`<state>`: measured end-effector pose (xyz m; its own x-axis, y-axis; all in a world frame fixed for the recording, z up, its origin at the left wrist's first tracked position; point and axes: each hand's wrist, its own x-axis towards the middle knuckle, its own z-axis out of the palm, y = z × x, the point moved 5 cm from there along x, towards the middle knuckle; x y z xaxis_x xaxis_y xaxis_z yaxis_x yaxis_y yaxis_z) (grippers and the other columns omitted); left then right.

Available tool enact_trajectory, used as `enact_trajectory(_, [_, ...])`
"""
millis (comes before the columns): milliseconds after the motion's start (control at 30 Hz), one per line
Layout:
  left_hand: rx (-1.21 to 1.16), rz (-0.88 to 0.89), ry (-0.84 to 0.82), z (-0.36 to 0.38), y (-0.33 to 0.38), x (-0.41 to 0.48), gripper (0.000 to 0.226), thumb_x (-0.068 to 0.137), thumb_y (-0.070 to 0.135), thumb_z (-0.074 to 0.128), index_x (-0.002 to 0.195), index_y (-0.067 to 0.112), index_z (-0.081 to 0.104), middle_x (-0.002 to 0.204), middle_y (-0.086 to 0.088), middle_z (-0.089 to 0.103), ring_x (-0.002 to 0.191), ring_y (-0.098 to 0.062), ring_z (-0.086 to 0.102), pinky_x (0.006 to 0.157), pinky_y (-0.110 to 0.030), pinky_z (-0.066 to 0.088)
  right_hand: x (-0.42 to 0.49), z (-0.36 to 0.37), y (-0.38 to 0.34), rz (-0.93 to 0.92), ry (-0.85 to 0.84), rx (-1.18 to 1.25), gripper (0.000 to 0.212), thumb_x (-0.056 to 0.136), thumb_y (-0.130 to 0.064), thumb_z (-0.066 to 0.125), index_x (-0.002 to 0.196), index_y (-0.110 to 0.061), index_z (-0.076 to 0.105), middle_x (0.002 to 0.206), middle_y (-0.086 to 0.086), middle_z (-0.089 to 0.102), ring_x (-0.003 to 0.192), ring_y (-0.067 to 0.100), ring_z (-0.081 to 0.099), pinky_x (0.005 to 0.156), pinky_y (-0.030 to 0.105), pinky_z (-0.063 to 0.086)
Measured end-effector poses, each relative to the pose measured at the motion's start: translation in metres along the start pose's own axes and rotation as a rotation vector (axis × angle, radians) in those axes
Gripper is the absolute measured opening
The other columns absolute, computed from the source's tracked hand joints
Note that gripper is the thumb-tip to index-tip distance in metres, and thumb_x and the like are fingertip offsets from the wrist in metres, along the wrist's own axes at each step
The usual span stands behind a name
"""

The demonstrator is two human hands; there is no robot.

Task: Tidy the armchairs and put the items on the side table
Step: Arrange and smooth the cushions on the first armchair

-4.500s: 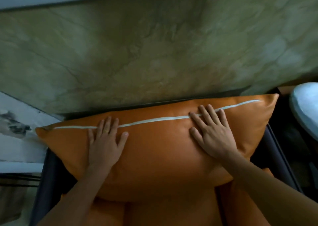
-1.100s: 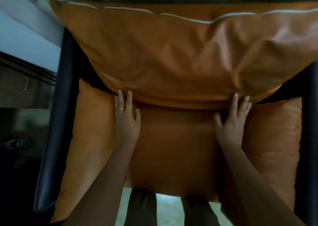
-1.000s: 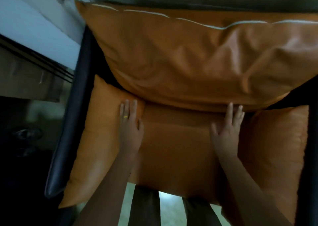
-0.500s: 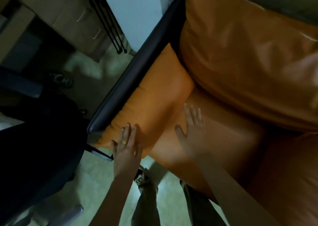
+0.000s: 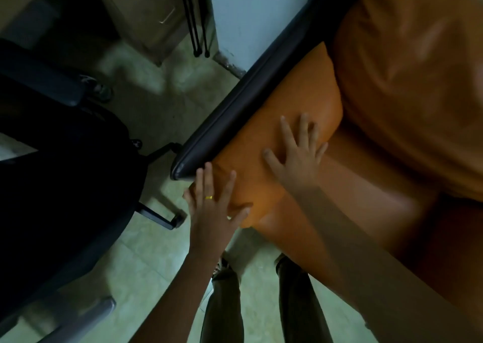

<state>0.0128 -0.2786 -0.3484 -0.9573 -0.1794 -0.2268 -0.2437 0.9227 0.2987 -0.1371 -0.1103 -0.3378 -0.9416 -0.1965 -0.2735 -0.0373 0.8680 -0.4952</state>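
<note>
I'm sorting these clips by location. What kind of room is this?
Probably an office or study corner. An orange armchair with a dark armrest stands beside a black office chair on wheels, with a wooden drawer unit behind, on a tiled floor.

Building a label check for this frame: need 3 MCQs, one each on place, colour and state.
1. Where does the right hand rest?
A. on the orange leather side cushion
B. on the black office chair
C. on the floor

2. What colour is the ring on the left hand?
A. silver
B. gold
C. black

3. How are both hands posed?
A. clenched in fists
B. pinching a strap
C. open, fingers spread

Answers:
1 A: its palm lies flat on the cushion beside the dark padded armrest.
2 B: a yellow band shows on one finger.
3 C: the fingers lie splayed against the leather, holding nothing.
</note>
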Motion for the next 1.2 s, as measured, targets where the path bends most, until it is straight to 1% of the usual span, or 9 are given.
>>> enact_trajectory(67, [0.0, 0.048, -0.022, -0.001, 0.008, 0.01, 0.079, 0.093, 0.066, 0.047, 0.158, 0.034, 0.016, 0.167, -0.009, 0.006, 0.155, -0.026, -0.001, 0.118, -0.059, -0.003, 0.009, -0.001, -0.008, -0.183, -0.001, -0.144, 0.068, 0.098, -0.056, 0.044, 0.158, -0.039, 0.016, 0.169, 0.0, 0.003, 0.155, 0.029, -0.011, 0.118, 0.061, -0.011])
enact_trajectory(167, [-0.043, 0.076, -0.003, -0.002, 0.023, 0.021, 0.058, 0.105, 0.045, 0.028, 0.158, 0.022, 0.019, 0.166, -0.006, 0.017, 0.154, -0.023, 0.012, 0.123, -0.056, 0.008, 0.024, 0.003, -0.015, -0.506, -0.088, -0.299, 0.055, 0.102, -0.049, 0.034, 0.154, -0.031, 0.035, 0.164, 0.003, 0.027, 0.155, 0.028, 0.007, 0.121, 0.06, -0.004])
enact_trajectory(367, [0.044, -0.039, -0.035, 0.012, 0.052, 0.045, 0.063, 0.105, 0.044, 0.021, 0.159, 0.013, 0.011, 0.168, -0.006, 0.006, 0.155, -0.023, 0.002, 0.122, -0.057, 0.007, 0.068, -0.007, 0.019, -0.871, -0.204, -0.59, 0.052, 0.106, -0.049, 0.026, 0.156, -0.035, 0.029, 0.164, -0.001, 0.028, 0.154, 0.024, 0.015, 0.124, 0.054, 0.001])
enact_trajectory(567, [-0.004, -0.129, 0.012, 0.009, 0.056, 0.085, 0.063, 0.105, 0.049, 0.021, 0.159, 0.017, 0.015, 0.166, 0.0, 0.017, 0.153, -0.019, 0.015, 0.124, -0.047, 0.015, 0.124, -0.04, 0.04, -0.717, -0.213, -0.575, 0.054, 0.105, -0.051, 0.021, 0.156, -0.034, 0.029, 0.164, -0.002, 0.027, 0.155, 0.022, 0.013, 0.124, 0.053, 0.0])
enact_trajectory(700, [-0.009, -0.268, 0.02, 0.003, 0.037, 0.058, 0.06, 0.105, 0.052, 0.021, 0.159, 0.025, 0.017, 0.164, -0.001, 0.024, 0.151, -0.02, 0.021, 0.123, -0.04, 0.011, 0.147, -0.067, 0.057, -0.619, -0.198, -0.532, 0.061, 0.101, -0.055, 0.018, 0.155, -0.03, 0.031, 0.165, 0.002, 0.025, 0.154, 0.022, 0.013, 0.123, 0.055, 0.004])
enact_trajectory(867, [-0.073, -0.428, 0.041, -0.002, 0.003, 0.0, 0.06, 0.104, 0.055, 0.022, 0.158, 0.031, 0.017, 0.164, -0.004, 0.021, 0.151, -0.026, 0.018, 0.123, -0.048, 0.015, 0.154, -0.085, 0.076, -0.368, -0.219, -0.397, 0.067, 0.099, -0.055, 0.02, 0.16, -0.027, 0.016, 0.169, 0.004, 0.006, 0.155, 0.027, 0.0, 0.122, 0.061, 0.004])
enact_trajectory(1000, [-0.483, -0.769, 0.233, 0.004, -0.005, -0.032, 0.082, 0.091, 0.063, 0.055, 0.156, 0.044, 0.008, 0.166, 0.0, -0.012, 0.154, -0.025, -0.005, 0.118, -0.057, 0.028, 0.102, -0.066, 0.074, -0.302, -0.24, -0.204, 0.08, 0.092, -0.065, 0.036, 0.159, -0.029, 0.013, 0.168, 0.008, -0.011, 0.152, 0.038, -0.014, 0.123, 0.058, -0.001])
enact_trajectory(1100, [-0.68, -0.719, 0.334, 0.006, 0.01, -0.026, 0.103, 0.079, 0.057, 0.075, 0.153, 0.053, 0.002, 0.163, 0.009, -0.024, 0.154, -0.018, 0.0, 0.12, -0.05, 0.029, 0.085, -0.052, 0.065, -0.306, -0.242, -0.193, 0.081, 0.089, -0.067, 0.045, 0.158, -0.035, 0.016, 0.168, 0.0, -0.015, 0.15, 0.039, -0.021, 0.118, 0.06, -0.005])
enact_trajectory(1200, [-0.788, -0.72, 0.357, 0.008, 0.027, -0.003, 0.117, 0.072, 0.052, 0.084, 0.15, 0.054, -0.003, 0.163, 0.013, -0.024, 0.151, -0.003, -0.006, 0.118, -0.035, 0.02, 0.088, -0.053, 0.06, -0.287, -0.187, -0.194, 0.082, 0.087, -0.068, 0.048, 0.157, -0.035, 0.019, 0.169, 0.001, -0.01, 0.151, 0.041, -0.017, 0.118, 0.065, 0.002])
